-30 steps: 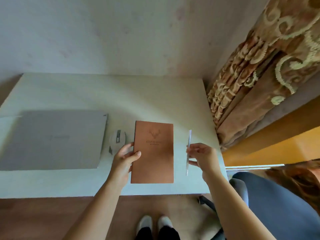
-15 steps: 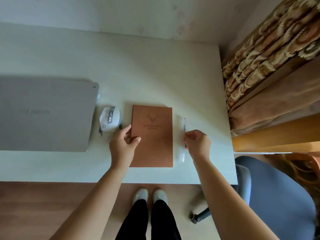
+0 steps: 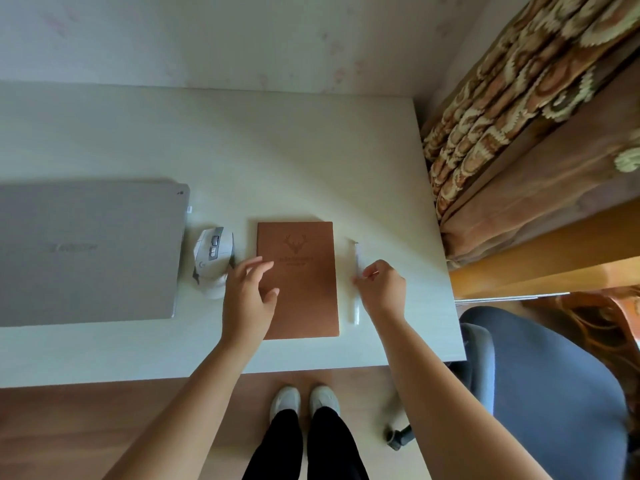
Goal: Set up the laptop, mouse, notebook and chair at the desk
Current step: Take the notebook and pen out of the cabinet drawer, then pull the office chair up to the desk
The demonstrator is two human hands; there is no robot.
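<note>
1. Nearest the camera, the person's feet in pale shoes stand on the wooden floor, just in front of the desk edge.
2. To the right, a blue-grey padded office chair stands beside the desk's right corner, not tucked under it; one dark caster shows on the floor.
3. The left hand is relaxed with fingers spread, lying over the left edge of the notebook and gripping nothing.
4. The right hand has its fingers curled at the middle of a slim white pen; whether it pinches the pen or only touches it cannot be told.
5. The tan leather-look notebook with an embossed deer head lies closed and flat on the white rectangular desk, between mouse and pen.
6. The white computer mouse with grey buttons sits just left of the notebook, close beside the laptop.
7. The closed silver laptop lies flat at the desk's left.
8. Beyond, a pale wall; at right, a brown patterned curtain.
</note>
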